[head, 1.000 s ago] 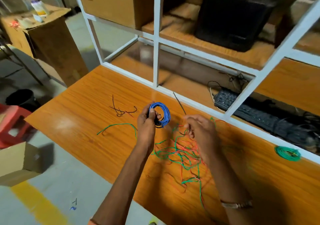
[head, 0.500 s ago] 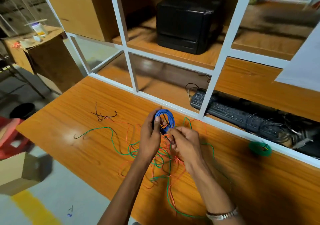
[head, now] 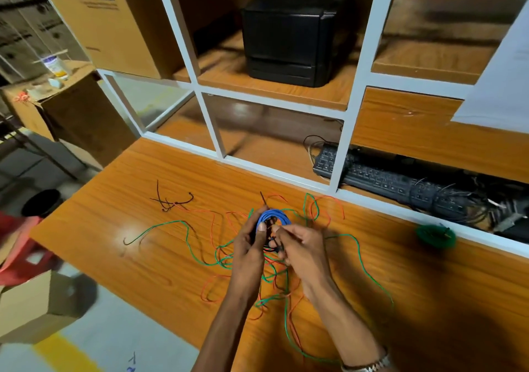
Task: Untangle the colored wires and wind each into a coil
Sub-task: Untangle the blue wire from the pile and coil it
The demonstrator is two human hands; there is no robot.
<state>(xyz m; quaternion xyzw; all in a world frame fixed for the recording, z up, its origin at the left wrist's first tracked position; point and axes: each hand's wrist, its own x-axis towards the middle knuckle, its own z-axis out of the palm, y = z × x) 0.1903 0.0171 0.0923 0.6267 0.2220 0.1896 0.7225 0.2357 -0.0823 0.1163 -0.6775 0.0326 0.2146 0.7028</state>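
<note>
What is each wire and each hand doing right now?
Blue wire: wound into a coil, held above the table.
Left hand: grips the blue coil.
Right hand: pinches a thin dark tie at the coil.
Green and orange wires: loose, tangled on the table.
Green coil: wound, lying apart on the table.
Black ties: lying loose.

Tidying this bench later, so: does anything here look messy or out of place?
Yes. Loose green and orange wires sprawl tangled over the table, while one green coil lies apart at the right. Short black ties lie scattered at the left.
</note>
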